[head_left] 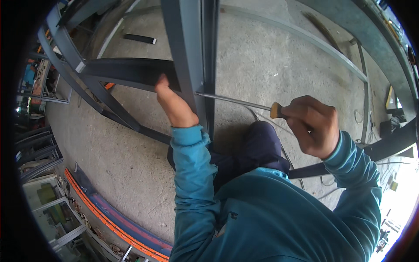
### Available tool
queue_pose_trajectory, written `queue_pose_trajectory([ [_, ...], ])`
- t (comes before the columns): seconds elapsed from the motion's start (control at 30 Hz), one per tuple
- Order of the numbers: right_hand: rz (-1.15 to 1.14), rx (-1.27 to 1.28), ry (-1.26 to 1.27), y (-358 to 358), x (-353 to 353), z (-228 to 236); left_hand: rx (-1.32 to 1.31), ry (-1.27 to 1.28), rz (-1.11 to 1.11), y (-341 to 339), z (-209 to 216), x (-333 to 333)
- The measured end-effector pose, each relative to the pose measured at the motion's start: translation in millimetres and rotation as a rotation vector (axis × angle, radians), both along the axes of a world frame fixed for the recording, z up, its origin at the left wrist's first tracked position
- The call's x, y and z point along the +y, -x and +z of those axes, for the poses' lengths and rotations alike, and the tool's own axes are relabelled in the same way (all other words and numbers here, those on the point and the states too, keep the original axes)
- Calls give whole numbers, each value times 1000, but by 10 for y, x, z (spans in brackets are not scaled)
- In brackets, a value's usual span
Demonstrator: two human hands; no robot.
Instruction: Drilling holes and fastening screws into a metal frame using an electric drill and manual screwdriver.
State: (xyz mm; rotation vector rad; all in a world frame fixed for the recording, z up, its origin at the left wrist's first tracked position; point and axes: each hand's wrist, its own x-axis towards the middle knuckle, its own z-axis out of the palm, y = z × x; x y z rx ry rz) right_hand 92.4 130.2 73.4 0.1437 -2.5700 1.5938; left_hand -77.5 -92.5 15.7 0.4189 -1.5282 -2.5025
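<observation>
Grey steel frame is gripped and worked over a concrete floor. A screwdriver is clenched in the right hand, fingers wrapped tight around the orange-and-black handle, its long shaft laid level with the tip set against the upright bar of the frame. The left hand is pressed to the crossbar beside that upright, fingers curled behind the metal and hidden from view. Teal sleeves are seen on both arms.
</observation>
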Motion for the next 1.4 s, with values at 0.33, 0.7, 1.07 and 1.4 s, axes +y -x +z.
queue_pose_trajectory([
  [0.33, 86, 459, -396, 60, 21, 177, -36, 36, 7, 52, -24, 31],
  [0.7, 261, 525, -474, 46, -2, 236, -58, -11, 18, 56, -81, -20],
  [1.07, 252, 939, -680, 155, 34, 109, -27, 64, -74, -33, 68, -34],
  [1.4, 137, 491, -456, 64, -122, 244, -30, 56, 42, -94, 197, 11],
])
